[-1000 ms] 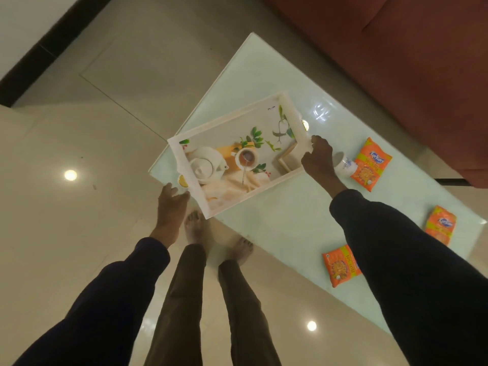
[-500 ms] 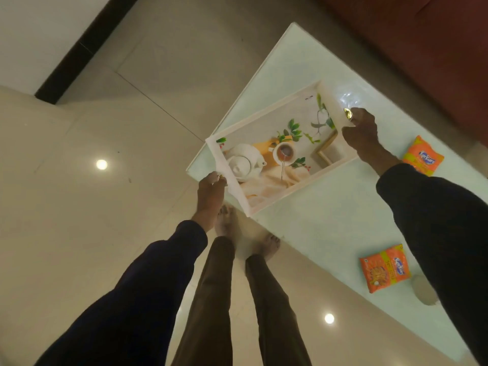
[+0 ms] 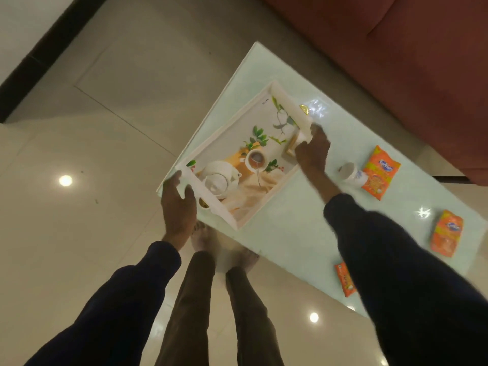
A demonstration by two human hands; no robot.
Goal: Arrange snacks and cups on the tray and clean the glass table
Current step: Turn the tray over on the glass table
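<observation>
A white tray (image 3: 232, 122) printed with a teapot, a cup and leaves lies at the near left corner of the pale green glass table (image 3: 298, 228). My left hand (image 3: 178, 204) grips the tray's near short end. My right hand (image 3: 313, 150) grips its far end. A white cup (image 3: 350, 174) lies on its side on the glass just right of my right hand. Three orange snack packets rest on the table: one (image 3: 380, 171) beside the cup, one (image 3: 446, 233) at the right, one (image 3: 344, 280) half hidden by my right sleeve.
A red-brown sofa (image 3: 396, 62) runs along the table's far side. Glossy beige floor tiles (image 3: 105, 128) lie to the left, with a dark skirting strip at the top left. My bare feet (image 3: 224, 249) stand at the table's near edge.
The view swung, bringing the cup and the right-hand packet back into sight. My left hand closed further around the tray's near end; my right hand shifted down the far end toward the corner.
</observation>
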